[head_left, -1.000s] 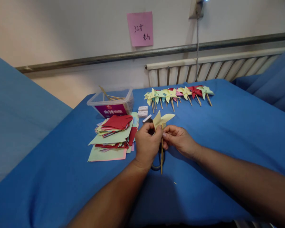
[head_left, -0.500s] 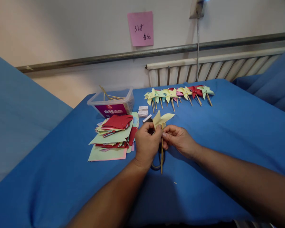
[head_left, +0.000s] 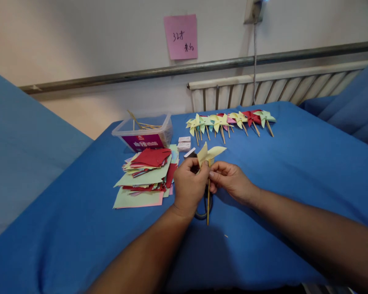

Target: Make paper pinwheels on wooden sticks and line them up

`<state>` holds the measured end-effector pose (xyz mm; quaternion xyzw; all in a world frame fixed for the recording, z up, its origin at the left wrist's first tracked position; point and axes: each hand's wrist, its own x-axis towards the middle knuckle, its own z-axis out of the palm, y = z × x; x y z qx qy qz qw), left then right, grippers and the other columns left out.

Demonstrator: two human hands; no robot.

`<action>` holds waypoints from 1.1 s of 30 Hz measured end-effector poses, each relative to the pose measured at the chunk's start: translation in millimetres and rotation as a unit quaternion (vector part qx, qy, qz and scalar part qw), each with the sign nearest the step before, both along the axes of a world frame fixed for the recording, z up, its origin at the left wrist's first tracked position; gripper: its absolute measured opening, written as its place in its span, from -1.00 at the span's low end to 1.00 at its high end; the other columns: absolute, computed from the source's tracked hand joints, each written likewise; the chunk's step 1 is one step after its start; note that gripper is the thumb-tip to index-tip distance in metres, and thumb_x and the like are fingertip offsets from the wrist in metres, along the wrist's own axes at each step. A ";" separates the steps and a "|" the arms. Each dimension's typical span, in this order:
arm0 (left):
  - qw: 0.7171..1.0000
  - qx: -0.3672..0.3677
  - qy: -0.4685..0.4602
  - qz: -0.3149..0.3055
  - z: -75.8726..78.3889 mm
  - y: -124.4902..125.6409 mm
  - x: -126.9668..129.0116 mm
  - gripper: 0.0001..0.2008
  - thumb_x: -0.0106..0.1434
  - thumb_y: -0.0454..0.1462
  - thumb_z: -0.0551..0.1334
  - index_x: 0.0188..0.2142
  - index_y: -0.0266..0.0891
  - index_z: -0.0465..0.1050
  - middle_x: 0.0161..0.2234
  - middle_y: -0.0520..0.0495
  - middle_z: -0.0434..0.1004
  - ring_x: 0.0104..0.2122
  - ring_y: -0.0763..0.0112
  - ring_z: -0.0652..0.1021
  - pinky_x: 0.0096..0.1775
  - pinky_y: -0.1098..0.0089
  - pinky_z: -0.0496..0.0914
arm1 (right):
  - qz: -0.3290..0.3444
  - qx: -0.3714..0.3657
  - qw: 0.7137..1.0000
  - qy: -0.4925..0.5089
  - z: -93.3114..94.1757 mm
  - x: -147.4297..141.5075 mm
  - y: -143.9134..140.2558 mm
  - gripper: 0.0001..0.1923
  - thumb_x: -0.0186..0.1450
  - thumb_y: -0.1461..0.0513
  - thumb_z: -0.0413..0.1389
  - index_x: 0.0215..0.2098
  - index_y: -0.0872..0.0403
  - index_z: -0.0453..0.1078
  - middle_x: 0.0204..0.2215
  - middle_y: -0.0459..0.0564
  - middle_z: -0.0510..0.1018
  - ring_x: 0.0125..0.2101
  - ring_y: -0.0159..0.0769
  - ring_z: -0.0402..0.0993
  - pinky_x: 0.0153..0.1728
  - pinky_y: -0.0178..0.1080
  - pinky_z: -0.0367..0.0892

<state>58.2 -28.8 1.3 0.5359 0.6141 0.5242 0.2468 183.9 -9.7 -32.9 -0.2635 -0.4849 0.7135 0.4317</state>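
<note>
"Pinwheel [head_left: 214,153], pale yellow paper: where is it exactly?"

"Held up over the middle of the bench [head_left: 88,228], at the top of a thin wooden stick [head_left: 208,204] that points down toward the person."

"And the hands?"

"Both are nearly closed. The left hand [head_left: 188,183] grips the paper, its thumb against the base of the blades beside the stick. The right hand [head_left: 233,181] has thumb and fingers pinched at the stick's upper part; the far fingertips are hidden."

"What's beneath them?"

"A dark loop handle [head_left: 200,217], partly covered by the left hand and the stick."

"Anything to the left?"

"A stack of coloured paper [head_left: 150,175], with a clear plastic tub [head_left: 145,141] of sticks behind it. Small white boxes [head_left: 184,145] sit just beside the stack."

"And farther back?"

"A row of pinwheels [head_left: 241,118] in yellow, green, red and pink, lying along the far edge."
</note>
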 end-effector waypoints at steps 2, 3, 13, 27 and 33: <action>1.000 -0.001 -0.003 -0.002 0.5 -0.2 -0.3 -0.84 0.11 -0.19 0.26 -0.43 -0.26 0.49 -0.51 0.02 0.53 -0.52 0.45 0.48 -0.43 0.45 0.33 | 0.004 0.004 1.000 0.001 -1.1 -0.1 -0.1 -0.68 0.16 0.03 0.28 -0.42 0.09 0.35 -0.67 -0.16 0.50 -0.65 -0.45 0.42 -0.57 -0.36 0.33; 1.000 -0.002 -0.003 -0.002 0.6 -0.2 -0.4 -0.84 0.11 -0.19 0.27 -0.43 -0.25 0.49 -0.51 0.02 0.53 -0.52 0.45 0.48 -0.43 0.45 0.32 | 0.006 0.005 1.000 0.003 -1.5 -0.1 -0.1 -0.68 0.16 0.04 0.27 -0.42 0.09 0.35 -0.66 -0.16 0.50 -0.65 -0.45 0.43 -0.56 -0.37 0.33; 1.000 0.004 0.010 -0.001 -2.8 -0.5 -0.5 -0.82 0.14 -0.16 0.25 -0.43 -0.24 0.48 -0.53 0.01 0.52 -0.54 0.46 0.46 -0.45 0.46 0.32 | 0.011 -0.008 1.000 0.022 -1.9 1.3 0.2 -0.71 0.18 0.05 0.26 -0.36 0.09 0.38 -0.63 -0.17 0.51 -0.63 -0.45 0.43 -0.53 -0.35 0.33; 0.999 0.020 0.033 0.004 -1.2 -0.8 0.3 -0.86 0.14 -0.20 0.24 -0.44 -0.24 0.48 -0.53 0.02 0.52 -0.51 0.44 0.49 -0.42 0.45 0.35 | 0.014 -0.007 0.999 0.028 -4.0 1.8 0.3 -0.72 0.18 0.06 0.27 -0.37 0.08 0.38 -0.62 -0.17 0.51 -0.62 -0.45 0.44 -0.52 -0.36 0.35; 0.999 0.027 0.044 0.006 -0.7 -0.6 -0.3 -0.88 0.13 -0.22 0.25 -0.44 -0.23 0.49 -0.50 0.01 0.54 -0.48 0.43 0.50 -0.40 0.44 0.36 | 0.007 -0.001 1.000 0.025 -3.9 0.7 0.3 -0.73 0.18 0.06 0.27 -0.38 0.08 0.39 -0.62 -0.17 0.50 -0.62 -0.45 0.44 -0.54 -0.35 0.35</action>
